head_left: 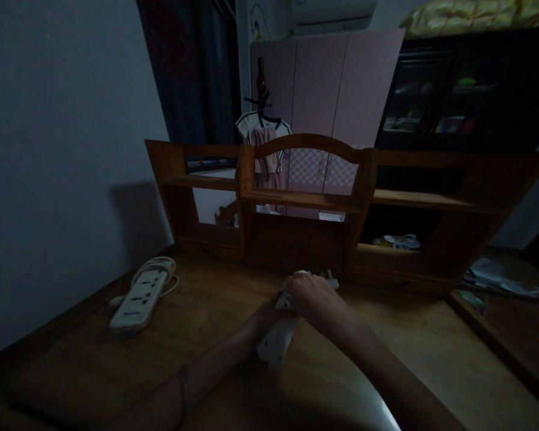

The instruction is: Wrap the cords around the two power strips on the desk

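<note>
White strip (277,342) is clamped by left hand (273,304) and right hand (306,291); corded socket block (140,299) lies left, wooden shelf (291,240) behind.

Pretty dim room, tbh. Plain pale wall (72,120) on the left, then a dark curtain (179,60) next to it. Wooden desk (206,299) with a low shelf unit (303,200) across the back and a glare patch near the front. Behind that there's a pink wardrobe (318,90), air conditioner (335,15) above it, clothes on a coat stand (261,78), plus a black cabinet (431,72) over on the right.
</note>
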### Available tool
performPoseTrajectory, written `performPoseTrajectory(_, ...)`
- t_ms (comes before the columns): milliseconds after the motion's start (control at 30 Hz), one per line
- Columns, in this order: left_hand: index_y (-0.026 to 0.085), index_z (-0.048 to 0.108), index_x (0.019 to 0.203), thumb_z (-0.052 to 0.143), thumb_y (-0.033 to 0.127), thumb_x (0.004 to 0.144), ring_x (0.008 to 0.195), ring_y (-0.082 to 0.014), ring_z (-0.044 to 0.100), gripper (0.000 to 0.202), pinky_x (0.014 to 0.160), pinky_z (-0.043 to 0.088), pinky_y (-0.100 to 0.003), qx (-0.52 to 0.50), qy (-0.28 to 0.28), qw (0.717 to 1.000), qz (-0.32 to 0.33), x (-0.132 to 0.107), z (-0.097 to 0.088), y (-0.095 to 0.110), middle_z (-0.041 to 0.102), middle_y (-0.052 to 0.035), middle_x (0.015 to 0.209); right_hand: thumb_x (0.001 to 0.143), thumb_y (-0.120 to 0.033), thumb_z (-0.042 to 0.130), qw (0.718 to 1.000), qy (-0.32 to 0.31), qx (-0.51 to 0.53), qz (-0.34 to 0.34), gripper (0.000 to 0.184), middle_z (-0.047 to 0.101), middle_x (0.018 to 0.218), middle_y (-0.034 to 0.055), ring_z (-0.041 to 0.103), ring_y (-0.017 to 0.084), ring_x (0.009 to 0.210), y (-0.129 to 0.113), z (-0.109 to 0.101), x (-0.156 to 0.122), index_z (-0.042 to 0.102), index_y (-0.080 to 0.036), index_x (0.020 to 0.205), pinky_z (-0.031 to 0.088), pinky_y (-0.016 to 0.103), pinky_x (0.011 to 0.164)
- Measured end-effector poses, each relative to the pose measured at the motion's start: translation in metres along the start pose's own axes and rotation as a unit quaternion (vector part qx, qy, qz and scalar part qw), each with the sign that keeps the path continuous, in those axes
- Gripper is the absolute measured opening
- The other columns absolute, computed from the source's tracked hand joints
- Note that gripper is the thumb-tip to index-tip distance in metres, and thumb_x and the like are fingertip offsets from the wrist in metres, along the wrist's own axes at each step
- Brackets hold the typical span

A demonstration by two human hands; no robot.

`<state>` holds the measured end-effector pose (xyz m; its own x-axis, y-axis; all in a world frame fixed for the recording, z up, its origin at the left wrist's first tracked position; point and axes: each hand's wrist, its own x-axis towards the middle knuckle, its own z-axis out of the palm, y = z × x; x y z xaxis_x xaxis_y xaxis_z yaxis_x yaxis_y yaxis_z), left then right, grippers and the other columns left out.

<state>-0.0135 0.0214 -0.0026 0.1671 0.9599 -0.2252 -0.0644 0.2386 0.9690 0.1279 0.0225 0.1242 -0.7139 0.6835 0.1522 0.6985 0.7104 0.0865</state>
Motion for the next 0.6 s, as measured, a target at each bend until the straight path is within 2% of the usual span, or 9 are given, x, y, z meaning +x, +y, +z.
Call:
performPoseTrajectory(133, 0.012, 0.06, 0.093, 0.068, 0.041, 0.069, 0.053, -0.0211, 0.061, 0.039, 0.049, 0.045, -0.03, -0.016, 0.014, 1.0, -0.006, -0.009, 0.002, -0.002, 0.064, -0.0066, 0.066, 0.092, -0.019, 0.048, 0.999, -0.018, 0.018, 0.045, 0.02, 0.067, 0.084, 0.0094, 0.064, 0.02, 0.077, 0.004, 0.004, 0.002, 0.067, -0.015, 0.087, 0.037, 0.025, 0.059)
performPoseTrajectory(333, 0.011, 0.065, 0.087, 0.069, 0.046, 0.068, 0.054, -0.0221, 0.062, 0.041, 0.047, 0.045, -0.029, -0.039, 0.016, 0.999, 0.008, -0.008, -0.001, -0.006, 0.066, -0.0088, 0.067, 0.09, -0.022, 0.05, 0.999, -0.008, 0.041, 0.027, 0.015, 0.066, 0.082, 0.0081, 0.061, 0.018, 0.075, 0.0, 0.0, -0.004, 0.063, -0.016, 0.088, 0.033, 0.025, 0.059)
performPoseTrajectory(467, 0.012, 0.066, 0.086, 0.071, 0.041, 0.068, 0.059, -0.0153, 0.059, 0.035, 0.054, 0.043, -0.023, -0.073, 0.035, 0.995, 0.065, -0.001, -0.006, -0.006, 0.067, -0.0055, 0.074, 0.091, -0.027, 0.052, 0.995, -0.029, 0.096, 0.008, 0.017, 0.064, 0.075, 0.0055, 0.058, 0.013, 0.065, 0.0, 0.0, -0.007, 0.061, -0.016, 0.082, 0.029, 0.023, 0.053)
performPoseTrajectory(600, 0.012, 0.066, 0.09, 0.072, 0.036, 0.066, 0.061, -0.0138, 0.058, 0.034, 0.056, 0.043, -0.022, -0.1, 0.028, 0.993, 0.056, -0.002, -0.009, -0.002, 0.067, -0.0045, 0.077, 0.09, -0.038, 0.055, 0.99, -0.015, 0.141, 0.012, 0.024, 0.063, 0.073, 0.0034, 0.055, 0.01, 0.058, 0.01, 0.005, -0.004, 0.061, -0.017, 0.081, 0.028, 0.021, 0.05)
